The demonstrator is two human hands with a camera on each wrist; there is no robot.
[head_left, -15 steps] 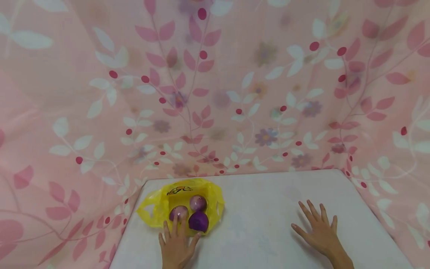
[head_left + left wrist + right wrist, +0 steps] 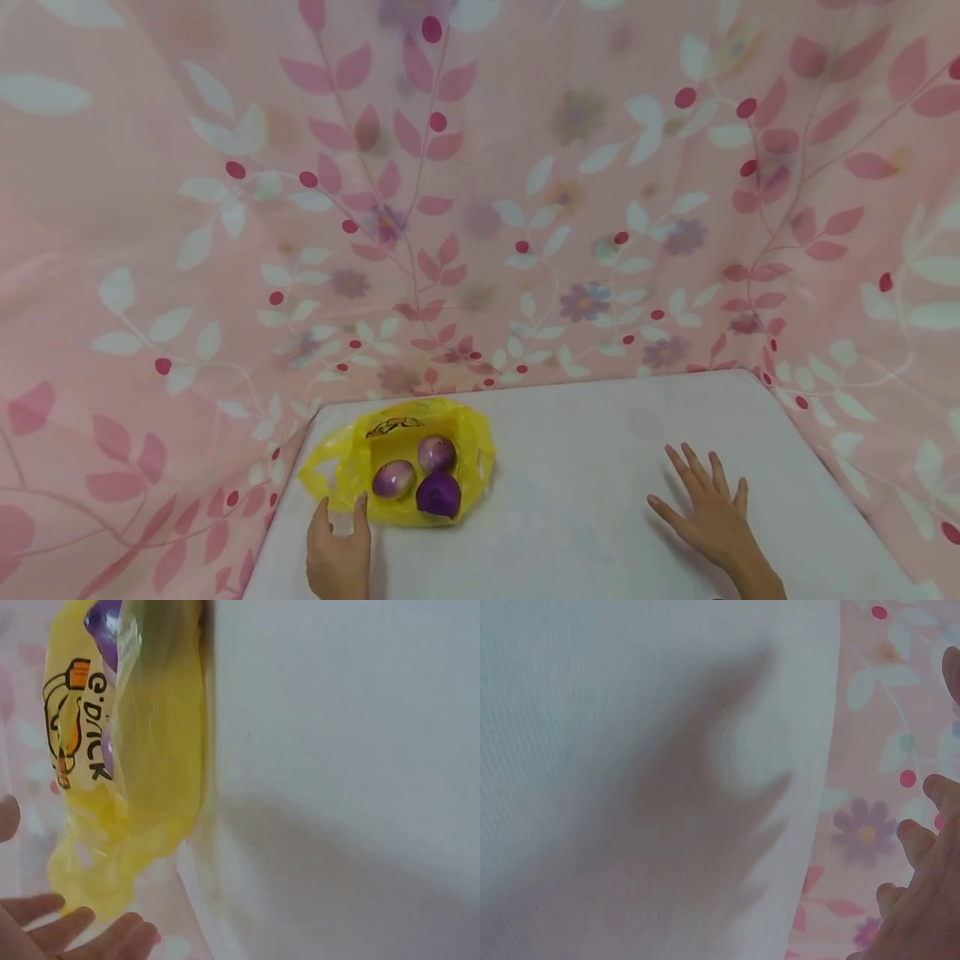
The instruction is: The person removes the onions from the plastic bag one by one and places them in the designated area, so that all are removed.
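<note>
right of the yellow bag (image 2: 471,454), a wide lane crosses the table (image 2: 570,467) to the right hand (image 2: 712,521). the floral curtain (image 2: 480,208) rises behind the bag; the left hand (image 2: 339,550) blocks its near left.

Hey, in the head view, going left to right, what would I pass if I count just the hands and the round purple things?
Left hand → leftmost round thing → dark purple thing and far round thing, level → right hand.

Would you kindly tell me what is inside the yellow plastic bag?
Inside the yellow plastic bag sit what look like two glossy, rounded, pale-purple onions and one deep-purple onion. Their undersides, and anything beneath them, are covered.
</note>
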